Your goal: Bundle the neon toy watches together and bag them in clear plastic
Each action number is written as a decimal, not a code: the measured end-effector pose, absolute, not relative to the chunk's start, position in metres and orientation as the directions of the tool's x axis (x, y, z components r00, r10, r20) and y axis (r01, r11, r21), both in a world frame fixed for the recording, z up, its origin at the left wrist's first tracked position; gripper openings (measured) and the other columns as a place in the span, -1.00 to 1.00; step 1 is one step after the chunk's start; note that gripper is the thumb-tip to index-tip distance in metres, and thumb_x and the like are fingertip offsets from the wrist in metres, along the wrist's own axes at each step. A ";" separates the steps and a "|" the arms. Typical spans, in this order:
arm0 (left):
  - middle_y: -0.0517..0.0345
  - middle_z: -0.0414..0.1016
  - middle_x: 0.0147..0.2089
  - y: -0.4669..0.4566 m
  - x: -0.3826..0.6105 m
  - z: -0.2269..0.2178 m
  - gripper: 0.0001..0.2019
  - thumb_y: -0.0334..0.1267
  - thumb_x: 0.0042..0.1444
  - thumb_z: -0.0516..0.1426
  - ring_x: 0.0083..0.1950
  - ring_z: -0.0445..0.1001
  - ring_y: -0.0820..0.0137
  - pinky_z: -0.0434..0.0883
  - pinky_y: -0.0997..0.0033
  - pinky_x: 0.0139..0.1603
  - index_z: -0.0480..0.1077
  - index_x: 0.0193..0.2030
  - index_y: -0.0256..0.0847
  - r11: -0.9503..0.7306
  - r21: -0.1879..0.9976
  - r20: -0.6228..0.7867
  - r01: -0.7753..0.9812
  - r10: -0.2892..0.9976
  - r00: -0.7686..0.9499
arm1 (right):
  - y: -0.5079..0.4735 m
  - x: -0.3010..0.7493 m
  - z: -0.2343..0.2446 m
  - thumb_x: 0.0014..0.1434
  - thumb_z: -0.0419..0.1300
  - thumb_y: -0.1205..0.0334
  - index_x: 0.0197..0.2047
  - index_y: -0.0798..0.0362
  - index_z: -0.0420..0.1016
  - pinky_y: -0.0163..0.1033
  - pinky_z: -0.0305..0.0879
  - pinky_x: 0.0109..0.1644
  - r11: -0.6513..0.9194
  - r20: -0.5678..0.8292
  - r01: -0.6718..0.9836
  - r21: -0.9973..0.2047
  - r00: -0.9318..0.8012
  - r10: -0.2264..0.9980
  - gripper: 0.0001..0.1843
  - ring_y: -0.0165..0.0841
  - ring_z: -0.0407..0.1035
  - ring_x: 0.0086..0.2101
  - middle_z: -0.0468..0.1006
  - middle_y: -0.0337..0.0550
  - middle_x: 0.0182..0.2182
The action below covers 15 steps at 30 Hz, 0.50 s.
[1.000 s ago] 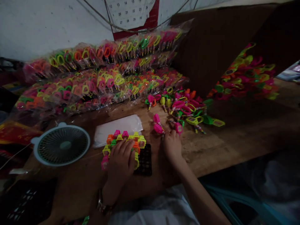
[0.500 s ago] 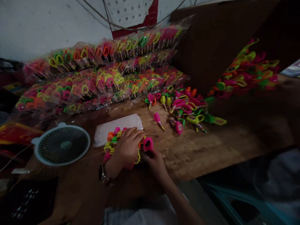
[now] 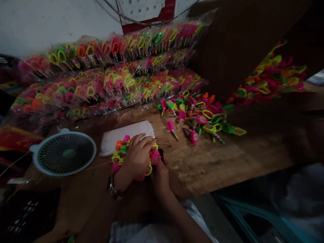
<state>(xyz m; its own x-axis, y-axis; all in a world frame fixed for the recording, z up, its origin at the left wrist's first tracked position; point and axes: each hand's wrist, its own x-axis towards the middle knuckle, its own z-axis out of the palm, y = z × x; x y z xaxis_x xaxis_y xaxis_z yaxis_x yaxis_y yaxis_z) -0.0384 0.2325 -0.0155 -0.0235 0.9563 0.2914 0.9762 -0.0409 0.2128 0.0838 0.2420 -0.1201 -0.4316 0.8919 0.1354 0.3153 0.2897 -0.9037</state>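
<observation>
My left hand point(image 3: 138, 157) bends over a tight bundle of neon plastic toys point(image 3: 123, 151), its fingers laid across the top and gripping it. The toys are pink, yellow, green and orange, and look like small watches. Close against the bundle's right side is my right hand point(image 3: 160, 177), curled, with most of its fingers hidden. Just above it a pink toy point(image 3: 155, 157) sits at the bundle's edge, beside a dark edge of something. A white flat packet point(image 3: 129, 131) lies behind the bundle.
Loose toys with striped stems point(image 3: 199, 119) are heaped on the wooden table point(image 3: 202, 162). Clear bags of similar toys point(image 3: 101, 81) line the wall. More toys point(image 3: 275, 76) spill from a brown carton point(image 3: 227, 44). A round fan point(image 3: 65, 152) stands left.
My right hand has moved slightly left and in against the bundle. The pink toy near it now sits at the bundle's side. My left hand stays over the bundle.
</observation>
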 end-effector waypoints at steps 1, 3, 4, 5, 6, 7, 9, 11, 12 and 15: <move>0.11 0.36 0.17 0.232 -0.040 -0.016 -0.46 -0.53 -0.01 -0.05 0.23 0.15 0.19 0.15 0.02 0.26 0.30 0.15 -0.19 -0.042 0.231 0.316 0.972 0.948 -0.035 | 0.242 0.083 -0.118 0.03 0.03 0.41 -0.08 0.07 0.43 -0.18 0.39 -0.14 0.294 0.125 0.326 -0.899 -0.452 0.883 -0.64 -0.21 0.48 -0.22 0.57 0.01 -0.21; 0.08 0.36 0.17 0.230 -0.042 -0.014 -0.47 -0.53 0.01 -0.06 0.21 0.18 0.23 0.17 0.07 0.27 0.29 0.16 -0.24 -0.046 0.257 0.385 0.965 0.921 -0.059 | 0.242 0.080 -0.114 0.10 0.01 0.40 0.00 0.10 0.40 -0.17 0.39 -0.12 0.306 0.114 0.336 -0.891 -0.487 0.866 -0.61 -0.20 0.48 -0.19 0.56 0.06 -0.16; 0.07 0.37 0.15 0.228 -0.041 -0.013 -0.49 -0.52 0.04 -0.06 0.21 0.19 0.24 0.17 0.07 0.27 0.29 0.16 -0.25 -0.051 0.259 0.414 0.964 0.908 -0.064 | 0.241 0.078 -0.113 0.12 0.00 0.39 0.04 0.11 0.38 -0.15 0.38 -0.10 0.313 0.117 0.336 -0.888 -0.495 0.861 -0.60 -0.19 0.47 -0.17 0.55 0.08 -0.13; 0.07 0.38 0.14 0.226 -0.039 -0.011 -0.53 -0.49 0.08 -0.05 0.21 0.20 0.23 0.16 0.05 0.27 0.30 0.15 -0.23 -0.059 0.249 0.427 0.967 0.903 -0.055 | 0.241 0.077 -0.111 0.13 -0.01 0.39 0.06 0.12 0.37 -0.14 0.38 -0.09 0.317 0.124 0.326 -0.891 -0.496 0.859 -0.58 -0.19 0.46 -0.15 0.54 0.09 -0.11; 0.07 0.38 0.14 0.223 -0.037 -0.010 -0.58 -0.43 0.12 -0.02 0.21 0.20 0.21 0.16 0.01 0.26 0.32 0.13 -0.20 -0.073 0.230 0.420 0.971 0.907 -0.032 | 0.241 0.077 -0.110 0.15 -0.03 0.38 0.08 0.12 0.36 -0.14 0.38 -0.07 0.317 0.134 0.304 -0.898 -0.497 0.857 -0.58 -0.20 0.46 -0.13 0.54 0.10 -0.09; 0.09 0.38 0.14 0.221 -0.034 -0.009 -0.64 -0.36 0.16 0.00 0.22 0.19 0.18 0.15 -0.03 0.26 0.35 0.10 -0.16 -0.092 0.205 0.400 0.974 0.917 0.003 | 0.242 0.078 -0.109 0.17 -0.05 0.38 0.09 0.12 0.36 -0.14 0.37 -0.06 0.316 0.147 0.273 -0.909 -0.499 0.854 -0.58 -0.21 0.45 -0.12 0.53 0.09 -0.07; 0.14 0.41 0.12 0.216 -0.028 -0.010 -0.72 -0.26 0.19 0.04 0.23 0.18 0.15 0.13 -0.09 0.25 0.39 0.04 -0.09 -0.132 0.158 0.354 0.979 0.933 0.069 | 0.249 0.083 -0.108 0.18 -0.05 0.35 0.03 0.11 0.41 -0.15 0.37 -0.08 0.323 0.167 0.201 -0.925 -0.548 0.820 -0.61 -0.24 0.46 -0.16 0.55 0.06 -0.10; 0.14 0.45 0.07 0.211 -0.023 -0.013 -0.75 -0.26 0.20 0.06 0.21 0.21 0.16 0.15 -0.07 0.25 0.40 0.00 -0.11 -0.157 0.132 0.362 0.979 0.927 0.099 | 0.265 0.094 -0.106 0.12 0.06 0.31 -0.08 0.11 0.49 -0.18 0.39 -0.15 0.320 0.152 0.143 -0.937 -0.655 0.740 -0.69 -0.26 0.46 -0.27 0.59 -0.01 -0.21; 0.13 0.47 0.05 0.209 -0.021 -0.015 -0.75 -0.28 0.20 0.06 0.19 0.24 0.17 0.17 -0.05 0.25 0.40 0.00 -0.13 -0.155 0.123 0.387 0.980 0.917 0.096 | 0.278 0.102 -0.103 0.08 0.11 0.29 -0.13 0.10 0.51 -0.19 0.39 -0.19 0.301 0.132 0.127 -0.945 -0.694 0.708 -0.72 -0.27 0.46 -0.31 0.61 -0.06 -0.26; 0.10 0.50 -0.01 0.206 -0.018 -0.019 -0.77 -0.34 0.15 0.08 0.14 0.30 0.18 0.19 -0.05 0.24 0.42 -0.05 -0.16 -0.132 0.091 0.458 0.987 0.886 0.076 | 0.329 0.131 -0.086 0.07 0.14 0.24 -0.16 0.10 0.50 -0.23 0.38 -0.25 0.225 0.067 0.184 -0.957 -0.613 0.787 -0.73 -0.29 0.46 -0.34 0.60 -0.13 -0.34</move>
<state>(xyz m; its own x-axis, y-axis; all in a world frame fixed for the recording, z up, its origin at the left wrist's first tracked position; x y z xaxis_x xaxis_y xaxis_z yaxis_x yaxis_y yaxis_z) -0.0184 0.2065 -0.0186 0.0756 0.8856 0.4584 0.9871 -0.1315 0.0914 0.1314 0.3291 -0.0857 -0.6135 0.7869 0.0666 0.1844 0.2247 -0.9568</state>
